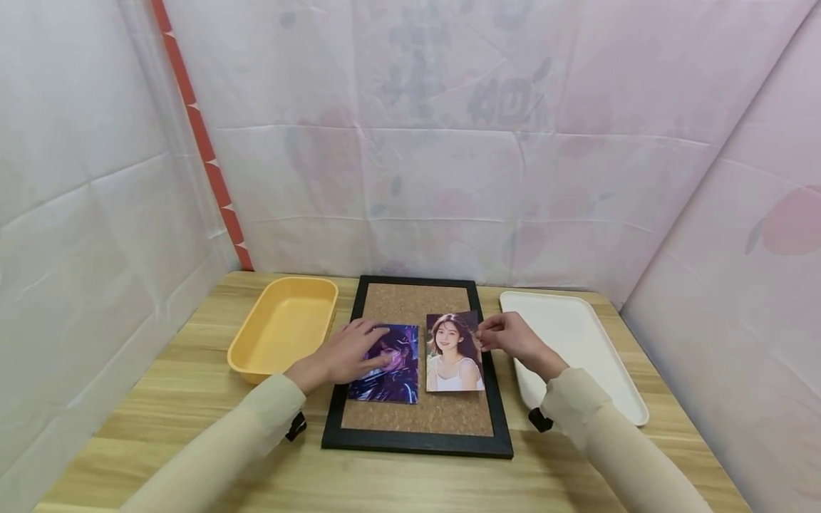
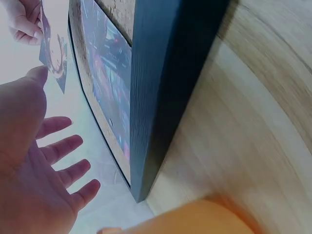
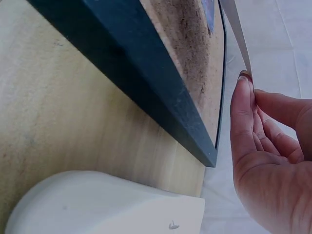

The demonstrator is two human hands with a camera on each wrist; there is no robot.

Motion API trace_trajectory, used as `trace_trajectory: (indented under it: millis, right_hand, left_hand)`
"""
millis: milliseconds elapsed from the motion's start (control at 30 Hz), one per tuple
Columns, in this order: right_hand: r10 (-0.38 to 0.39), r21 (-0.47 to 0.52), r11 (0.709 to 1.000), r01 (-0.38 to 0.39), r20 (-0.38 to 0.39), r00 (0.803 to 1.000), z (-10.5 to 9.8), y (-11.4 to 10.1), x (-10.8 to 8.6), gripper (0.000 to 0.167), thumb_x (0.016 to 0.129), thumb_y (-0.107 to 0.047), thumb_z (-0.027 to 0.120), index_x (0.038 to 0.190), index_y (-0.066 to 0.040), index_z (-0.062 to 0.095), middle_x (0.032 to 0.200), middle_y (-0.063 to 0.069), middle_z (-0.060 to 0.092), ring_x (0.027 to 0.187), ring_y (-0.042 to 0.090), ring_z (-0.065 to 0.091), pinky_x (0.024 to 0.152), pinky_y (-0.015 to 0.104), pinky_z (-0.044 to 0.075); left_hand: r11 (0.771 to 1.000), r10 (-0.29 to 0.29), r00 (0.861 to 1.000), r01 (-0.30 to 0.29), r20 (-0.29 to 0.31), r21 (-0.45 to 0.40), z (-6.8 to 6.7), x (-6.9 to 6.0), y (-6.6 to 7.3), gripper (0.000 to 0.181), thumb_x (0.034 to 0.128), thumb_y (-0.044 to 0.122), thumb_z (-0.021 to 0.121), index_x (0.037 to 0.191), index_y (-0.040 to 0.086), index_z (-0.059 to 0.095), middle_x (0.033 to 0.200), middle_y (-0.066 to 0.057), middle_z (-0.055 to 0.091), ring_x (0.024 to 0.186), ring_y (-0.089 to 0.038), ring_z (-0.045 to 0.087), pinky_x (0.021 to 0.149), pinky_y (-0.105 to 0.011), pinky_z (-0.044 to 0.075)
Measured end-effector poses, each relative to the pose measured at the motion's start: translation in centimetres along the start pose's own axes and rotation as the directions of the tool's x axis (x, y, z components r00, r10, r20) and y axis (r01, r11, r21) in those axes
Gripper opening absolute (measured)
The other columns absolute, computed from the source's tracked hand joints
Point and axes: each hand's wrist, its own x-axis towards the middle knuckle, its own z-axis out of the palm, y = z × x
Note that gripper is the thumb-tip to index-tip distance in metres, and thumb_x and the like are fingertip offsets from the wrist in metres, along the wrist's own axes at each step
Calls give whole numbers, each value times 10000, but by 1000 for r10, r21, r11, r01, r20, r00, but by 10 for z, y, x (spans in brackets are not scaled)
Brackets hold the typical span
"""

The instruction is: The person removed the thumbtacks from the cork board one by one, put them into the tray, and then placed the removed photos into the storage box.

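Note:
A cork board [image 1: 410,420] with a black frame lies on the table. On its left half is a dark purple photo [image 1: 394,374]. My left hand [image 1: 346,353] is held over that photo, and in the left wrist view its spread fingers [image 2: 63,148] stand apart from the board and hold nothing. My right hand [image 1: 513,338] pinches the right edge of a portrait photo [image 1: 455,363] of a person in a white top. In the right wrist view this photo [image 3: 237,36] is seen edge-on, raised off the cork, between thumb and forefinger.
To the left of the board stands a yellow tray [image 1: 240,367]. A white tray [image 1: 616,377] sits on the right, with a small pin [image 3: 174,225] in it. Pale printed cloth [image 1: 436,171] hangs around the wooden table [image 1: 410,484] at the back and sides.

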Motion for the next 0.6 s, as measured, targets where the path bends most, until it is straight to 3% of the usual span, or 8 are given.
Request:
trace_trajectory:
  millis: [233, 600]
  right_hand:
    - [-7, 12, 1000, 7, 2, 1000, -2, -5, 3, 207, 997, 20, 575, 1119, 176, 631, 965, 172, 714, 773, 162, 719, 849, 486, 604]
    - [-17, 32, 999, 17, 3, 1000, 3, -13, 4, 248, 1004, 15, 583, 1155, 210, 605, 1002, 255, 711, 792, 182, 722, 809, 442, 618]
  left_hand:
    - [1000, 1, 999, 0, -34, 20, -9, -11, -9, 619, 1011, 462, 622, 1478, 66, 538, 1555, -166, 464, 1446, -372, 411, 1176, -594, 322]
    - [999, -9, 998, 12, -63, 52, -16, -29, -23, 541, 997, 380, 670, 1411, 38, 602, 1474, -167, 540, 1382, -354, 484, 1127, -578, 389]
